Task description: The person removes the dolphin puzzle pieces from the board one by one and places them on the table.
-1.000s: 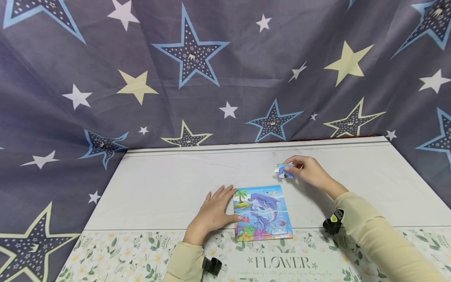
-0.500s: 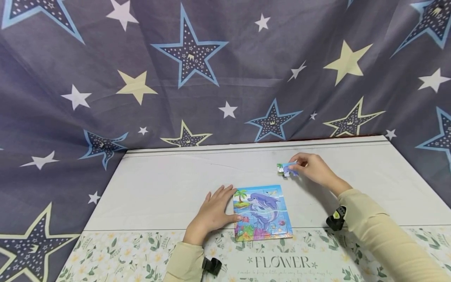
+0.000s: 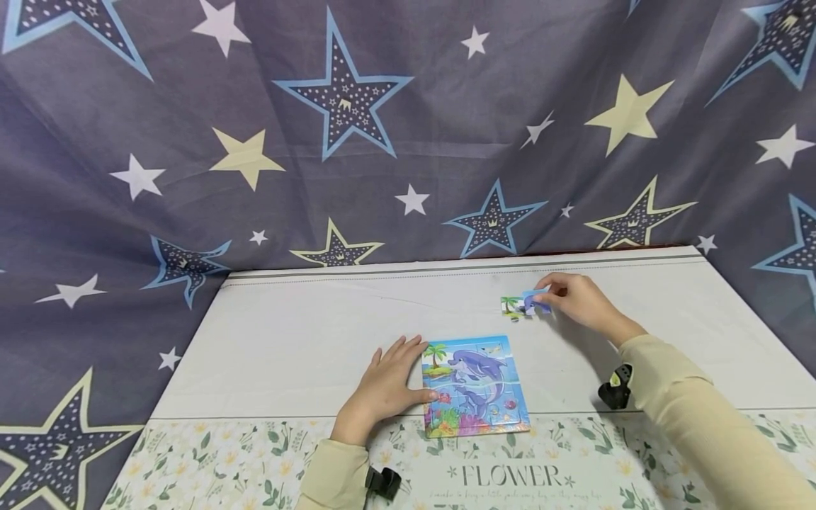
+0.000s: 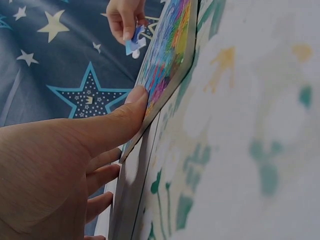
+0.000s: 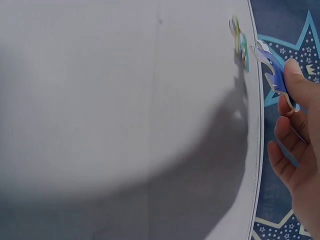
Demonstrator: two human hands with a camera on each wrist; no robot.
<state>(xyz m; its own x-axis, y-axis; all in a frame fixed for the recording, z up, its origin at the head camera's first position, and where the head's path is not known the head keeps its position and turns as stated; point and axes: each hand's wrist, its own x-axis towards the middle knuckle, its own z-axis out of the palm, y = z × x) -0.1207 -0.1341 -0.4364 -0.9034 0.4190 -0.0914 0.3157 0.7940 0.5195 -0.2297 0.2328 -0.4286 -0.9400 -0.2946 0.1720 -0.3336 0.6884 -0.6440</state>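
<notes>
Dolphin puzzle piece pinched between your right thumb and forefinger.
The piece, thin, blue and knob-edged with a pale rim, is held above the table in your right hand; whether it is card or wood you cannot tell. Just left of that pinch, a palm-tree piece, green and irregular, sits near your fingertips. Nearer you and to the left of the pinch lies the squarish picture puzzle, brightly printed, its pale edge flat-sided. Your left hand is spread beside it, the thumb resting on its left margin. Beneath both hands runs the table cover, plain white toward the far side, flower-printed nearer you. Beyond the pinch hangs a softly creased dark curtain, patterned with pointed stars.
</notes>
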